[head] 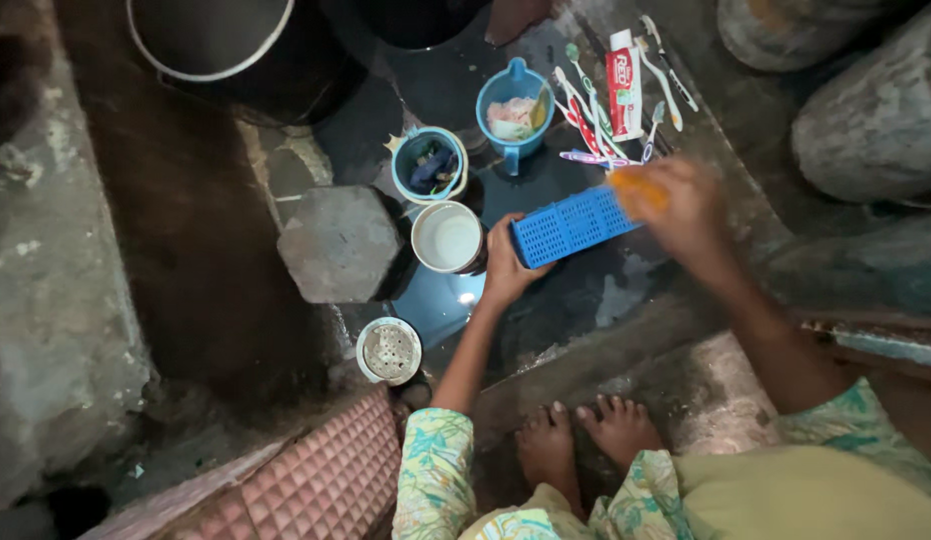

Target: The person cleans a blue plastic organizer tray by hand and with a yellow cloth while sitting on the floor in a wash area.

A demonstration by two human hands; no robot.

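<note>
The left hand (506, 265) is closed on the near end of the blue basket (571, 225), holding it tilted above the wet floor (586, 300); the right hand (686, 205) is closed on an orange scrubber (641, 190), blurred, at the far end. Hold the basket firmly and scrub along its ribs. A white cup (448, 237) stands just left of the left hand; toothbrushes (596, 120) lie beyond.

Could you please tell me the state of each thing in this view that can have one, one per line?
Blue perforated basket: lifted, tilted, held at its lower end by the left hand.
Right hand: blurred, pressing an orange scrubber on the basket's far end.
White cup: upright, looks empty.
Blue mug: upright, holds soap pieces.
Teal cup: upright, holds dark items.
Round strainer: lying flat.
Toothbrushes: lying loose beside a toothpaste tube.
</note>
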